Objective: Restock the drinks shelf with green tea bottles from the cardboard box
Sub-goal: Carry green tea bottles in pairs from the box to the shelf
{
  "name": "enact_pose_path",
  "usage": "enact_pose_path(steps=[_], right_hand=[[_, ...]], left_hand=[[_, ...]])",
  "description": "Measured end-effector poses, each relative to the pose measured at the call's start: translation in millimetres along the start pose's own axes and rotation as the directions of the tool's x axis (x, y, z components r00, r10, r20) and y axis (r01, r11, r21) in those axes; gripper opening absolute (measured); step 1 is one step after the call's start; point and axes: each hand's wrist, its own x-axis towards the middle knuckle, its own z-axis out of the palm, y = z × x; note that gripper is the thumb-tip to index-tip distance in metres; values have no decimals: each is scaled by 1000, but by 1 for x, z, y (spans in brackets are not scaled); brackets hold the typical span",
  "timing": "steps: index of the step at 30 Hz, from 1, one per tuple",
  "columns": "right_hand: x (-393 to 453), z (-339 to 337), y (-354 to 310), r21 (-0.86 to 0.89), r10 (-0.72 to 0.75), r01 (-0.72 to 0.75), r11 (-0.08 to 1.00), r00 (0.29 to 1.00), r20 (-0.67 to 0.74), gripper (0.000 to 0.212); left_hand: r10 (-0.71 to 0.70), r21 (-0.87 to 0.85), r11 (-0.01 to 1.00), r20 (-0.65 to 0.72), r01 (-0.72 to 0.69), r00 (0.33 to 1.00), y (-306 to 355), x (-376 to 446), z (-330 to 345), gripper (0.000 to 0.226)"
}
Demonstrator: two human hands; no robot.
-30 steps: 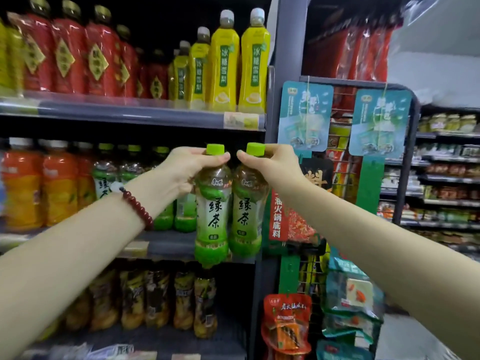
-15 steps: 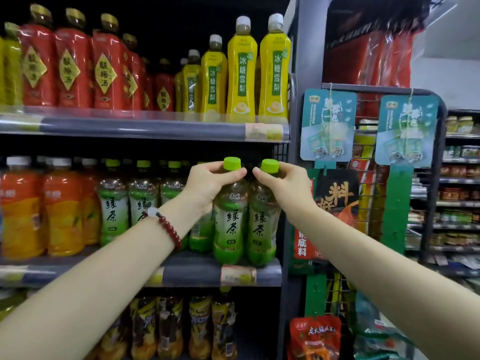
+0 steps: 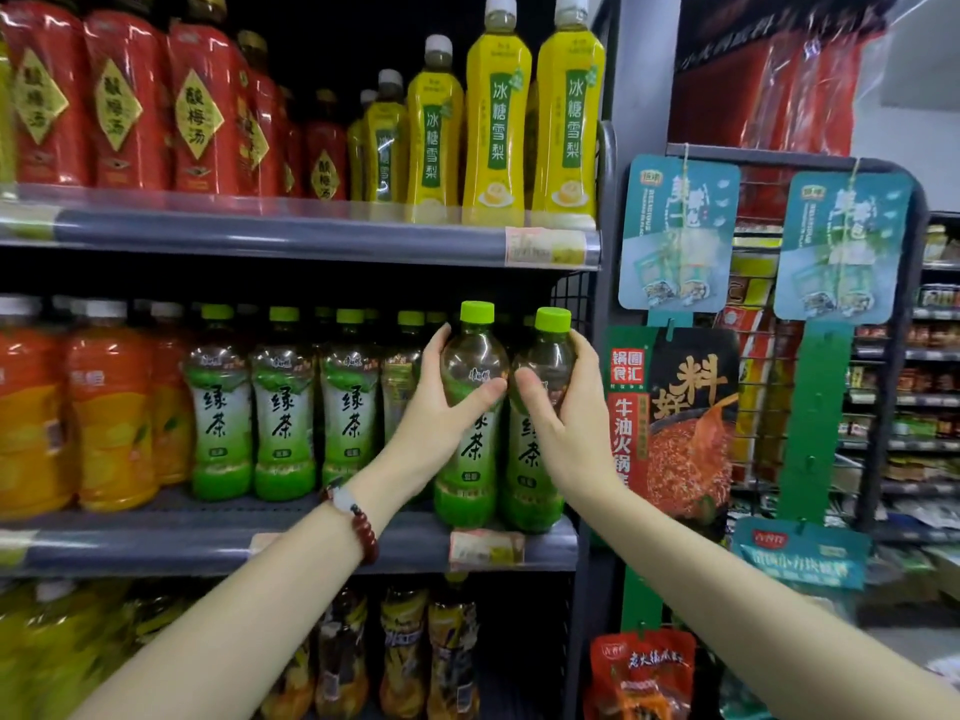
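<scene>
Two green tea bottles with lime caps stand side by side at the right end of the middle shelf (image 3: 156, 545). My left hand (image 3: 441, 407) wraps the body of the left bottle (image 3: 470, 480). My right hand (image 3: 563, 407) wraps the right bottle (image 3: 530, 491). Both bottle bases rest on the shelf near its front edge. A row of several more green tea bottles (image 3: 283, 407) stands to their left on the same shelf. The cardboard box is not in view.
Orange drink bottles (image 3: 104, 407) fill the shelf's left part. Red bottles (image 3: 119, 101) and yellow bottles (image 3: 498, 111) stand on the shelf above, dark bottles (image 3: 400, 652) below. A grey upright post (image 3: 641, 70) and a wire rack with hanging snack packets (image 3: 680, 423) bound the right side.
Both hands brought the two bottles in from mid-air and down onto the shelf. My grip slid from the caps and necks down to the bottle bodies.
</scene>
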Motion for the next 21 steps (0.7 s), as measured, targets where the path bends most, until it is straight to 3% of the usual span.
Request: enact_pose_path(steps=[2, 3, 5, 8, 13, 16, 21], right_hand=[[-15, 1, 7, 43, 73, -76, 996, 995, 72, 85], [-22, 0, 11, 60, 113, -119, 991, 989, 99, 85], [-34, -2, 23, 35, 189, -195, 980, 974, 125, 66], [-40, -6, 29, -19, 208, -207, 978, 971, 122, 47], [-29, 5, 21, 36, 211, -211, 977, 977, 8, 44], [-19, 17, 22, 75, 236, -233, 970, 971, -28, 43], [-9, 22, 33, 59, 287, -287, 956, 958, 11, 41]], left_hand=[[-60, 44, 997, 40, 58, 997, -9, -5, -4, 80], [-110, 79, 991, 67, 105, 992, -16, -9, -6, 74], [-202, 115, 975, 120, 189, 972, -30, -19, -9, 58], [-228, 152, 967, 151, 206, 962, -36, -24, -14, 55], [-223, 149, 963, -18, 223, 975, -29, -11, -9, 31], [-211, 166, 958, -150, 235, 966, -29, -6, 1, 33], [-260, 222, 928, -191, 300, 946, -37, -5, 9, 41]])
